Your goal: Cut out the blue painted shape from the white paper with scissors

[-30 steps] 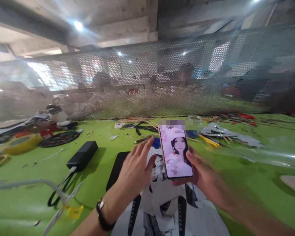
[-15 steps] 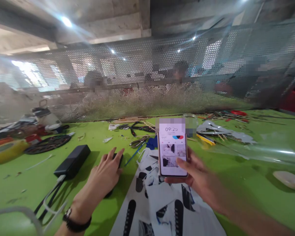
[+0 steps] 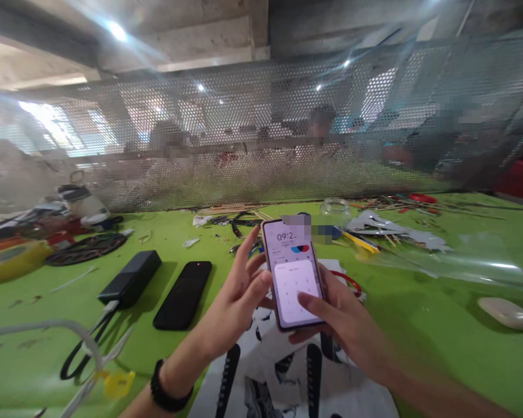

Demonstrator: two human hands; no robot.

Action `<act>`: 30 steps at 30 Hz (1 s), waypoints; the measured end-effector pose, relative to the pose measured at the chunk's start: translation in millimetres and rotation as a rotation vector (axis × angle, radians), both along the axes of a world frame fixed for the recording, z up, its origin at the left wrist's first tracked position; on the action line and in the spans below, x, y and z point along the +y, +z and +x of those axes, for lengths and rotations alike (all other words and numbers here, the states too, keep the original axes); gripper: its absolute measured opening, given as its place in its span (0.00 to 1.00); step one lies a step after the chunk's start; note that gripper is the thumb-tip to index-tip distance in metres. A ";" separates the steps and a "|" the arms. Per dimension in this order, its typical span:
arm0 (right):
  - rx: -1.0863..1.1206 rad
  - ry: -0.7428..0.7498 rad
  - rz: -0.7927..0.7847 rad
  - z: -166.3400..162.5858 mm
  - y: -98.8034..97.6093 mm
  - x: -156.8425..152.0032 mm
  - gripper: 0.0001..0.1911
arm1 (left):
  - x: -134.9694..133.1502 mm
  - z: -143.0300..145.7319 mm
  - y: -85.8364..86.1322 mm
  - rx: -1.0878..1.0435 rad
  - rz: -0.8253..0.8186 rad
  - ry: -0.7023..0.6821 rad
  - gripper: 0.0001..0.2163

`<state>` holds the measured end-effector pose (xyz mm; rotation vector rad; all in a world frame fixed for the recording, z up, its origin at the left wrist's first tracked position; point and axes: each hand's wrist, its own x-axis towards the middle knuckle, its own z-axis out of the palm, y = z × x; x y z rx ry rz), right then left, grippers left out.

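A lit smartphone (image 3: pixel 293 284) with a number keypad on its screen is tilted up over the work surface. My right hand (image 3: pixel 344 316) grips its lower right side, thumb over the keypad. At the phone's left edge, my left hand (image 3: pixel 239 296) has its fingers apart, close to the case; whether they touch it I cannot tell. A second, dark phone (image 3: pixel 183 295) lies flat left of my left hand. Beneath both hands are printed paper sheets (image 3: pixel 283 371) with black shapes, partly hidden by the hands.
A black power bank (image 3: pixel 131 278) with a cable sits on the left of the green table (image 3: pixel 422 342). A yellow tape roll (image 3: pixel 15 264) is farther left. A yellow cutter (image 3: pixel 361 241), a glass jar (image 3: pixel 335 210) and a white mouse (image 3: pixel 508 313) are rightward. A perforated metal screen (image 3: pixel 226 151) stands behind.
My left hand has left the dark phone and come right, up to the lit phone. The lit phone has shifted slightly left and tilted; its screen now shows a keypad.
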<state>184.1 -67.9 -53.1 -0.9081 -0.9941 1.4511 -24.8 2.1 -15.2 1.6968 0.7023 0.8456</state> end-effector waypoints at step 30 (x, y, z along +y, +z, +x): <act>0.116 0.102 0.013 5.2 -6.0 -7.5 0.22 | -14.5 12.7 0.1 -0.268 -0.307 -0.044 0.53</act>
